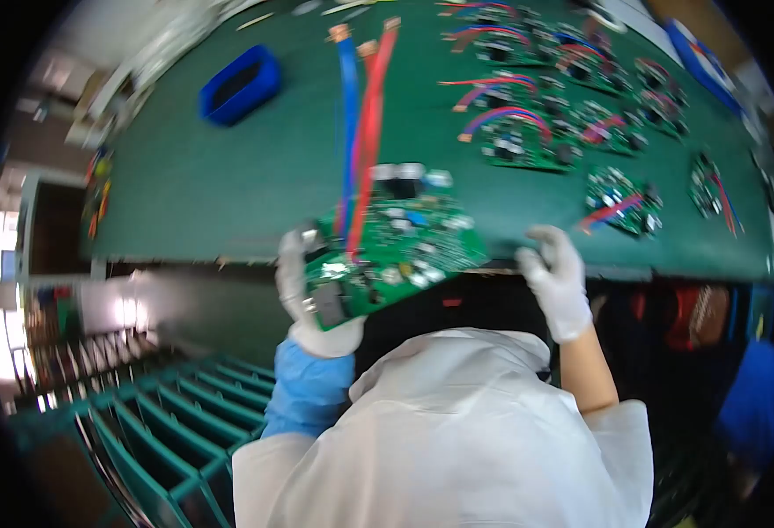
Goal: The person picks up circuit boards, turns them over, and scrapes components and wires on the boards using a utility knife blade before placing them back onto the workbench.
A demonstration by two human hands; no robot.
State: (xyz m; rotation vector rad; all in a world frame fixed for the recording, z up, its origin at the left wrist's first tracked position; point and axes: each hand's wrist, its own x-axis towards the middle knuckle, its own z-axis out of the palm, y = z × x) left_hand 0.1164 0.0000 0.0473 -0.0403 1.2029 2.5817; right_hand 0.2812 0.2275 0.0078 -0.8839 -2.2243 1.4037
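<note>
My left hand, in a white glove below a blue sleeve, grips the left edge of a green circuit board. The board is held tilted at the near edge of the table, its component side up. From it a blue wire and red wires with copper-coloured ends reach over the table. To the right of the board, apart from it, is my right hand, gloved in white. Its thumb and fingers are parted with nothing between them. Motion blurs the board slightly.
A green table spreads ahead. Several wired circuit boards lie at its right, with one more board nearer me. A blue tray stands at the far left. Left of my body is a teal slotted rack.
</note>
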